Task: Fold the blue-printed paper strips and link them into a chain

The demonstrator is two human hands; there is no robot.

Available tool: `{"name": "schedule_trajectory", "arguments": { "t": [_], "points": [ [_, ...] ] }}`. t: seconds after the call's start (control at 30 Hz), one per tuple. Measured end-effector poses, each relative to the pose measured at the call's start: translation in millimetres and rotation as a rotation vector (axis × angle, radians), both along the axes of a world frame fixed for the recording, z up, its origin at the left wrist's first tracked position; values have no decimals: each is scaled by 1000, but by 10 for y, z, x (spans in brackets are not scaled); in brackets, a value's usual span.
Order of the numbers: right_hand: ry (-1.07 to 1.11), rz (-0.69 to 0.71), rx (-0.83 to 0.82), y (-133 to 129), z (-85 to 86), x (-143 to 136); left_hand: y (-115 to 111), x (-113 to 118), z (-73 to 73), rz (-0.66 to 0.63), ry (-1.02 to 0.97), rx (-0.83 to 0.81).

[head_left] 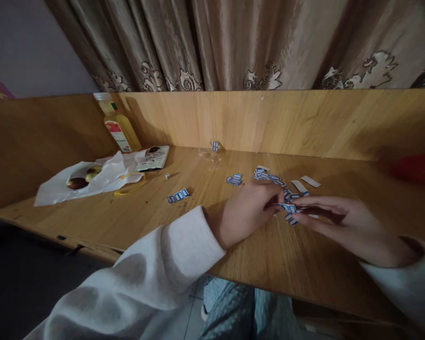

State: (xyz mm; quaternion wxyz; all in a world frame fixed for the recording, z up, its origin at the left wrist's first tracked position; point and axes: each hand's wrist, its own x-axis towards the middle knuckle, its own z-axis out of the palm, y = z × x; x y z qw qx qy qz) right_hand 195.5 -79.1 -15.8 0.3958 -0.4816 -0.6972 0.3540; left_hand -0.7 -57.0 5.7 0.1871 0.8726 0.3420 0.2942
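Observation:
Between my two hands is a small blue-and-white label strip (pixel 288 208), pinched at both ends. My left hand (pixel 250 210) has its fingers closed on the strip's left end. On the right end, my right hand (pixel 343 224) grips with thumb and fingertips. Another blue-edged label piece (pixel 291 218) shows just below the strip; whether it is held or lies on the table I cannot tell. Just beyond the hands lies a loose pile of similar labels (pixel 267 174), partly covered by my left hand. A smaller stack of labels (pixel 234 179) sits to its left.
White paper strips (pixel 310 181) lie behind my right hand. Farther left are a label row (pixel 177 195), a tiny white cube (pixel 167 176), a yellow band (pixel 129 184), white paper (pixel 56 186) with round fruit on it, and a bottle (pixel 118 127). A red object (pixel 416 167) stands far right.

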Motion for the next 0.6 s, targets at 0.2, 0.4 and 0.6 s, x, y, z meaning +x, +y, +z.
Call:
{"name": "schedule_trajectory", "arguments": {
  "t": [0.2,0.4,0.6],
  "points": [
    [-274,27,188,45,-26,15,5,35,-113,-82,105,80],
    [-336,50,267,50,-55,12,8,44,-110,-49,48,-19],
    [-414,74,343,49,-57,21,-1,58,-122,-63,-10,-95]
  ]
}}
